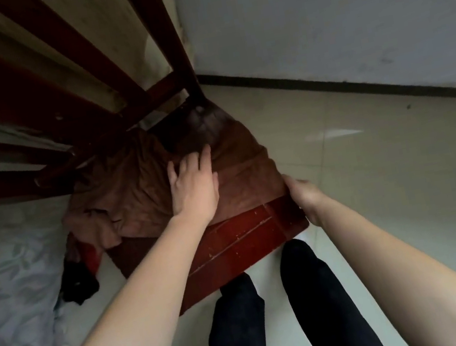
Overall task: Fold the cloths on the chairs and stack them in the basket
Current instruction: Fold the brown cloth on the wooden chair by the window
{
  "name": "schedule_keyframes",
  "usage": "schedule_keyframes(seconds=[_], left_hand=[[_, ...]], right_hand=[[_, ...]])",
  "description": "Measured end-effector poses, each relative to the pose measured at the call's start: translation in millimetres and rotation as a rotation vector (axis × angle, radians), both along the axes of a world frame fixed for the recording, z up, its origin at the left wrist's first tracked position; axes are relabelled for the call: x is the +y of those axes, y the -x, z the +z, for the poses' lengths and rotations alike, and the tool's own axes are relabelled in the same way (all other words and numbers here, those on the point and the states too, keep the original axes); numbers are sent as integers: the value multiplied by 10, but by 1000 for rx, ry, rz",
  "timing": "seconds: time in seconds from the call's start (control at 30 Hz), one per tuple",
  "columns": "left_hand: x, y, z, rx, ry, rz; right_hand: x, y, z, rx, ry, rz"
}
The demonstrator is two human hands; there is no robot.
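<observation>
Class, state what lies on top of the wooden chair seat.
A crumpled brown cloth covers most of the chair seat. The left hand presses flat on it; the right hand holds its corner. Anything beneath is hidden.

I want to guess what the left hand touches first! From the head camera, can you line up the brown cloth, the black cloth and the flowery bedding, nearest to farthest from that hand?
1. Brown cloth: on the chair seat, right under the left hand, which lies flat on it.
2. Black cloth: hanging low off the seat's left edge.
3. Flowery bedding: far left, beyond the black cloth.
</observation>
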State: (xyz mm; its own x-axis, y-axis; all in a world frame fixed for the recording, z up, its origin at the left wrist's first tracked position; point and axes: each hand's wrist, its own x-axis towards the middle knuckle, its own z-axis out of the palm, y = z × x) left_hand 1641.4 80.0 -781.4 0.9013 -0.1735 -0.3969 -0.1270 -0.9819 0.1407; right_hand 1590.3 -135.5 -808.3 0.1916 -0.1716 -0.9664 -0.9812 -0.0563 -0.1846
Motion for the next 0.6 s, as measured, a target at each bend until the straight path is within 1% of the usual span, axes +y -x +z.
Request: schedule_keyframes(seconds=[0.07,0.1,0.13,0.2,0.27,0.37,0.43,0.5,0.6], left_hand=[[125,233,-24,-69,-2,1],[195,370,-13,-75,5,24],[265,518,4,-61,4,65],[398,786,53,-14,-12,152],[534,1036,92,64,-62,225],[664,1258,162,244,-167,413],[700,1334,182,299,-201,548],[678,1340,197,263,-178,595],[510,1108,202,90,-72,564]], right_hand=[[-2,-19,23,-108,48,-142],[-5,-31,53,-168,78,-200],[-2,-57,110,-222,92,-247],[-5,-96,199,-296,75,-269],[15,-102,278,-321,53,-188],[77,-68,383,-330,96,98],[102,-8,404,-349,126,271],[100,37,392,-373,117,315],[82,1,404,-369,60,198]])
